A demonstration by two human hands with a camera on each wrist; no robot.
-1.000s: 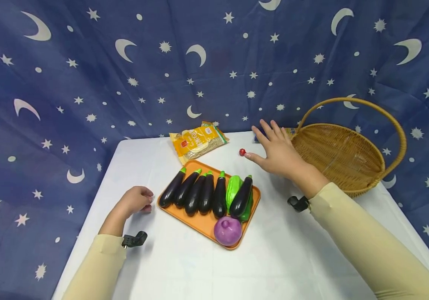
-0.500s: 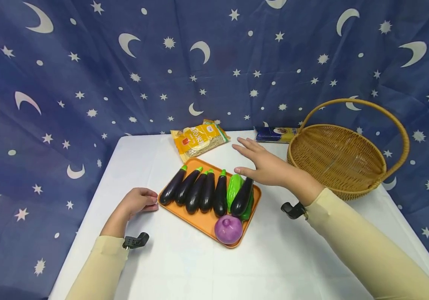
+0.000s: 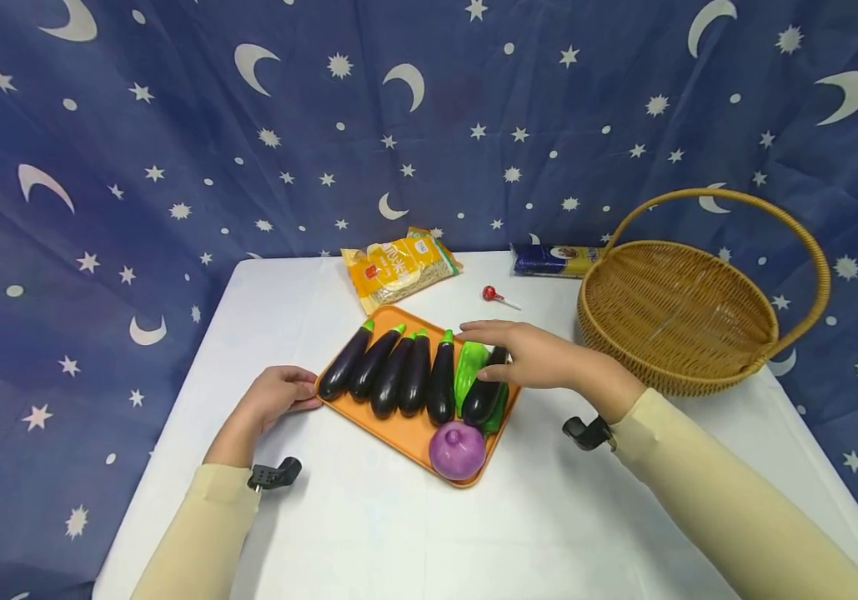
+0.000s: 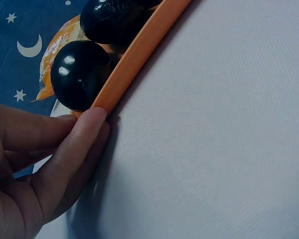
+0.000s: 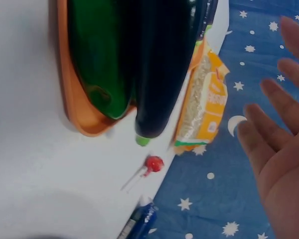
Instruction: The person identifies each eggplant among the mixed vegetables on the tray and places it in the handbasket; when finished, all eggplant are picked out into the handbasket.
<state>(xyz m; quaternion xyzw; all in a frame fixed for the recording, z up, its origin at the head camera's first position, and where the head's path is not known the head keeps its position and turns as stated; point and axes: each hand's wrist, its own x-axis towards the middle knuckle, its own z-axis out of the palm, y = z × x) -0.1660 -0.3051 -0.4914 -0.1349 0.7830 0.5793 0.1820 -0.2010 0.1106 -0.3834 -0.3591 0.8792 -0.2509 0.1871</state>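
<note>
Between left hand (image 3: 276,395) and right hand (image 3: 528,354), orange tray (image 3: 403,432). Left pinches corner, maybe to keep tray still. Right wide, holding nothing, over black eggplant (image 3: 479,403); eggplant lies against green pepper (image 3: 499,412), probably because that end is crowded.

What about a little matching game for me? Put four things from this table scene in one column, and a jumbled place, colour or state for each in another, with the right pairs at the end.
Column one
1. Lollipop
2. Left hand
3. Onion-shaped vegetable
4. Basket

Column two
A. Purple, lying at the near corner of the tray
B. Brown and woven, standing to the right of the tray
C. Pinching the edge of the tray
D. Red-headed, lying on the white cloth beyond the tray

Right pairs: 1-D; 2-C; 3-A; 4-B
</note>
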